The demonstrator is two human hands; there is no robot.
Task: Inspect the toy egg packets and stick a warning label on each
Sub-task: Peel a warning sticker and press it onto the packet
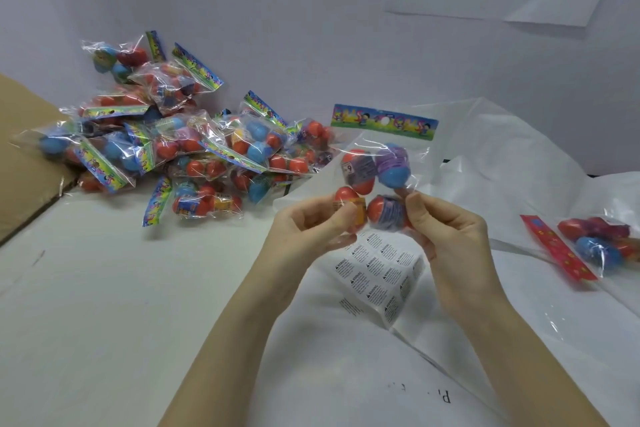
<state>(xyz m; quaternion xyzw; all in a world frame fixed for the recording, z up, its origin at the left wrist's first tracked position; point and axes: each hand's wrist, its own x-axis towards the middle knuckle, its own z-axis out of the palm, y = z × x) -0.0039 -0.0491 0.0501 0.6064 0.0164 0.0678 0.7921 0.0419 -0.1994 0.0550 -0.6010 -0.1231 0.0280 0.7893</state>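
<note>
White table; hands hide packet bottom.

Both bare arms reach up from the bottom of the view and lean in toward each other. The left hand has its fingers curled in, with the thumb on top, pinching the bottom left corner of a toy egg packet. The right hand sits just beside it, fingers bent, pinching the bottom right corner. The hands are near each other but do not touch.
</note>
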